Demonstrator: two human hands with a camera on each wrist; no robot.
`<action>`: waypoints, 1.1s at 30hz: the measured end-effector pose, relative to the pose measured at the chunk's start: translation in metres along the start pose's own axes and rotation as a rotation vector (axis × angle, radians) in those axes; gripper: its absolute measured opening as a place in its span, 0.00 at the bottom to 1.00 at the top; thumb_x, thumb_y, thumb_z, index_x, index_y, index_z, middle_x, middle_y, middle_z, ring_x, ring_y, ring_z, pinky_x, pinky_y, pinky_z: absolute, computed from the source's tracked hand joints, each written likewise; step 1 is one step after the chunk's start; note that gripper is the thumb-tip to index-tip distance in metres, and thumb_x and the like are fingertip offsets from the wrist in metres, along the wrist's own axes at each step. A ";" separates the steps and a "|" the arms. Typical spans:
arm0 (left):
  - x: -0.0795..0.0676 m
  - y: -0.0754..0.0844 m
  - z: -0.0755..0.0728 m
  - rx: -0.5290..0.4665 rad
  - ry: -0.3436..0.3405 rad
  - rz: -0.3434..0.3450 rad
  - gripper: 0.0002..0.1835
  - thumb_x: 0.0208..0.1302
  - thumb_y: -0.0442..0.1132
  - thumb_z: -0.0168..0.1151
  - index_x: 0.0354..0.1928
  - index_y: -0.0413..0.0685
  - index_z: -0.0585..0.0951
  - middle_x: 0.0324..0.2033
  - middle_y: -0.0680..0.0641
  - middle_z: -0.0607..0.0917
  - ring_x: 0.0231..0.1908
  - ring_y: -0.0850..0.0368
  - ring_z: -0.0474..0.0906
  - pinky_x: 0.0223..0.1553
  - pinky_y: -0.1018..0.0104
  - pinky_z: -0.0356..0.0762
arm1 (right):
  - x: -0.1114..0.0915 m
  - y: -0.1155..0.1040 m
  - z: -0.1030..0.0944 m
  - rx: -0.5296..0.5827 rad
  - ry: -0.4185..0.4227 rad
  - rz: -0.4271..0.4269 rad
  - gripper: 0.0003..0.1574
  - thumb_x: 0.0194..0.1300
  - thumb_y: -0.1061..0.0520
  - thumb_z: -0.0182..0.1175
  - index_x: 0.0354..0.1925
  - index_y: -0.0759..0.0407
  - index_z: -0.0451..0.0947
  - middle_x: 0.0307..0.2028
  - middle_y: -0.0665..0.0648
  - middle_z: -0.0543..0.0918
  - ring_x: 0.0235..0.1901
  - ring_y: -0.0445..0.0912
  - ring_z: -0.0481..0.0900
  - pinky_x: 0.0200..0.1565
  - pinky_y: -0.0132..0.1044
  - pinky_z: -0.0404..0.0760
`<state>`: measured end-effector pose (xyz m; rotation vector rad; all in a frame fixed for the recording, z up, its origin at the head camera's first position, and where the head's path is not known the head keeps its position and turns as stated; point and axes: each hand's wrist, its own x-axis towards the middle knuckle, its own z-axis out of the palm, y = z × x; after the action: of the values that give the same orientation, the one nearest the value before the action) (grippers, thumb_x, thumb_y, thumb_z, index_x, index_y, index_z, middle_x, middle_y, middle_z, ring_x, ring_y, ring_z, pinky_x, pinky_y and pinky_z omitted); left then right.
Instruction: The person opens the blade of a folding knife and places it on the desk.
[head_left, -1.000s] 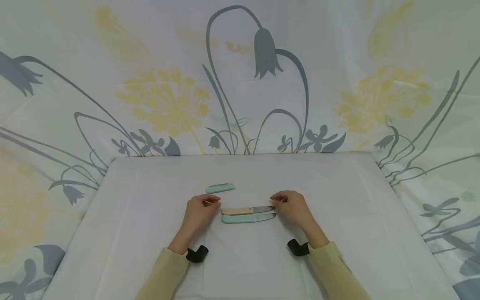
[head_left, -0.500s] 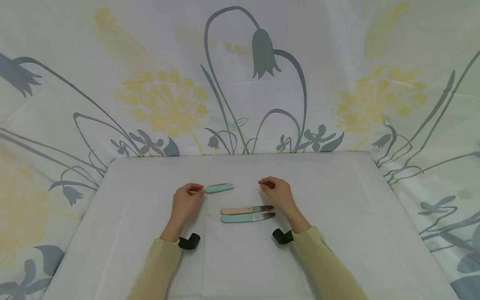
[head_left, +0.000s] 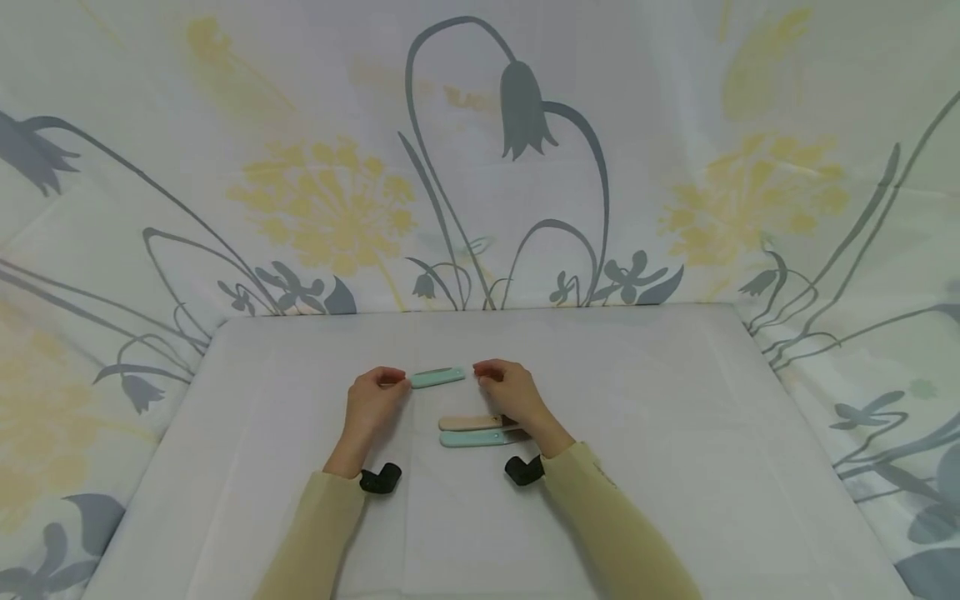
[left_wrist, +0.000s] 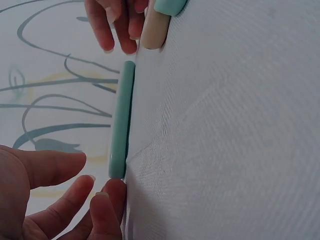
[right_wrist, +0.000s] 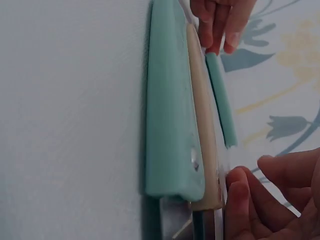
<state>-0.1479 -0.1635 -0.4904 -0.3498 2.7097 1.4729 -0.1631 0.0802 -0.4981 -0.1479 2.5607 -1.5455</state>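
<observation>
A mint-green folding knife [head_left: 437,378], folded, lies on the white table. My left hand [head_left: 372,408] is at its left end; in the left wrist view, fingertips [left_wrist: 116,195] meet that end while the thumb stands apart. Just off the other end is my right hand [head_left: 517,396], fingers loosely bent with nothing between them. Nearer to me lie two unfolded knives side by side, one with a beige handle [head_left: 465,423] and one with a mint-green handle [head_left: 471,438]. My right hand and wrist hide most of their blades in the head view.
White cloth covers the table [head_left: 637,400]. Behind it and at both sides hangs a curtain [head_left: 465,192] with a flower print. A black wrist camera [head_left: 381,479] sits on the left wrist, another [head_left: 524,471] on the right.
My left hand has moved left and away from me, from the unfolded knives to the folded knife's left end. My right hand has moved left and farther out, to beside its right end.
</observation>
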 end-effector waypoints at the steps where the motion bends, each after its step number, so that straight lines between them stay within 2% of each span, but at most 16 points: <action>1: 0.000 0.000 0.000 -0.002 0.000 -0.001 0.14 0.65 0.42 0.64 0.48 0.42 0.84 0.45 0.42 0.86 0.49 0.45 0.79 0.51 0.52 0.73 | 0.000 -0.001 0.002 -0.003 -0.009 -0.006 0.16 0.71 0.61 0.59 0.55 0.59 0.82 0.51 0.55 0.85 0.55 0.52 0.79 0.58 0.49 0.73; 5: -0.001 0.001 0.001 -0.008 -0.006 -0.003 0.14 0.65 0.42 0.64 0.48 0.42 0.85 0.45 0.42 0.86 0.48 0.46 0.79 0.50 0.53 0.73 | 0.002 -0.006 0.004 -0.012 -0.052 -0.008 0.17 0.71 0.61 0.59 0.56 0.58 0.81 0.53 0.56 0.84 0.56 0.53 0.78 0.59 0.49 0.73; 12: -0.002 0.003 0.004 -0.011 -0.008 -0.013 0.14 0.65 0.42 0.64 0.48 0.42 0.85 0.45 0.42 0.86 0.47 0.46 0.80 0.50 0.52 0.73 | 0.002 -0.008 0.007 0.056 -0.098 0.016 0.17 0.71 0.60 0.60 0.57 0.58 0.81 0.53 0.55 0.83 0.56 0.52 0.78 0.60 0.49 0.72; 19: -0.003 0.005 0.007 -0.035 0.023 -0.031 0.13 0.64 0.42 0.66 0.46 0.43 0.85 0.43 0.42 0.87 0.45 0.46 0.82 0.49 0.52 0.74 | 0.000 -0.009 0.006 0.124 -0.089 0.035 0.19 0.67 0.63 0.63 0.56 0.62 0.80 0.49 0.55 0.84 0.50 0.49 0.80 0.55 0.45 0.76; 23: -0.003 0.006 0.009 -0.066 0.044 -0.016 0.12 0.61 0.40 0.68 0.44 0.43 0.86 0.42 0.42 0.87 0.44 0.46 0.82 0.48 0.53 0.74 | -0.001 -0.009 0.006 0.132 -0.060 0.050 0.18 0.66 0.63 0.65 0.54 0.61 0.81 0.48 0.55 0.84 0.48 0.48 0.81 0.53 0.44 0.77; 33: -0.004 0.008 0.010 -0.144 0.017 -0.005 0.11 0.59 0.35 0.71 0.44 0.41 0.85 0.44 0.44 0.87 0.40 0.52 0.83 0.36 0.68 0.78 | -0.002 -0.006 0.003 0.180 0.025 0.074 0.17 0.63 0.63 0.67 0.51 0.61 0.81 0.45 0.55 0.86 0.43 0.47 0.84 0.49 0.41 0.79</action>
<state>-0.1470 -0.1500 -0.4887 -0.3766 2.6200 1.6756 -0.1603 0.0754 -0.4935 -0.0130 2.3994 -1.7490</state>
